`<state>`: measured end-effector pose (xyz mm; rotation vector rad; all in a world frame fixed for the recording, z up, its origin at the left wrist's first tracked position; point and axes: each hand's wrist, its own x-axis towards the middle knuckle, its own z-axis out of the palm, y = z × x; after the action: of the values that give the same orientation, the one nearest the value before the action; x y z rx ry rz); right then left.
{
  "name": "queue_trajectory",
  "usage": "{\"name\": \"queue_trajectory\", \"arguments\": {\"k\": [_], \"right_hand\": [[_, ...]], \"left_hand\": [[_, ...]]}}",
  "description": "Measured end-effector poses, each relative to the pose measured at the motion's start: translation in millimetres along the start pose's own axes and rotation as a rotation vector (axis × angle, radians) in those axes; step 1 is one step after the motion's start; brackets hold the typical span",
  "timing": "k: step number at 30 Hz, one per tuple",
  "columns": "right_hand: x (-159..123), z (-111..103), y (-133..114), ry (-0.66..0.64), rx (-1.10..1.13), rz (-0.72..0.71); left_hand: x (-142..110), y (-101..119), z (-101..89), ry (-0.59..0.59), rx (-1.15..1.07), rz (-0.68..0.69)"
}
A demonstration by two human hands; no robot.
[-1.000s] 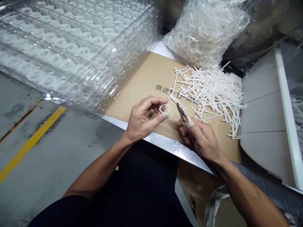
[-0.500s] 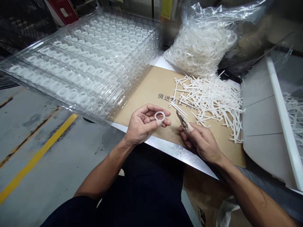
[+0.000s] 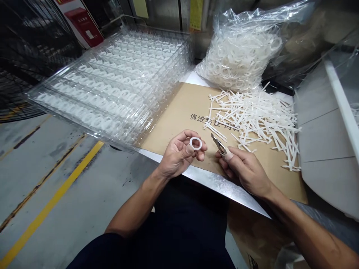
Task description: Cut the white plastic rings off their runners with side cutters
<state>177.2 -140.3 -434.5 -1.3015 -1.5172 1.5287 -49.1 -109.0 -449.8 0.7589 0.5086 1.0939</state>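
Between the thumb and fingers of my left hand (image 3: 179, 153) is a white plastic ring (image 3: 191, 144), held up above the cardboard sheet (image 3: 174, 123). My right hand (image 3: 244, 166) is closed around a pair of small metal cutting pliers (image 3: 219, 145), whose jaws point up and left towards the ring without touching it. The thumb of this hand has a pale covering on it. Beyond the pliers, a loose heap of white plastic sprue pieces (image 3: 255, 116) lies on the cardboard.
Stacked clear trays (image 3: 112, 86) with rows of white rings stand at the left. A clear bag (image 3: 238, 48) full of rings sits at the back. To the right is a grey-white bin (image 3: 328, 138). The table's metal edge (image 3: 213, 183) runs in front of me.
The view has swung a little to the left, so everything sits further right. In my left hand the ring has turned slightly; the pliers stay in my right hand.
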Motion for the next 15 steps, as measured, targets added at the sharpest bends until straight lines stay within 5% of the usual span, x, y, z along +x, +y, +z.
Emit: {"name": "queue_trajectory", "arguments": {"k": [15], "right_hand": [[-2.1,-1.2,-0.1,-0.015,-0.023,0.016]], "left_hand": [[-8.0,-1.9,-6.0,-0.038,-0.103,-0.042]]}}
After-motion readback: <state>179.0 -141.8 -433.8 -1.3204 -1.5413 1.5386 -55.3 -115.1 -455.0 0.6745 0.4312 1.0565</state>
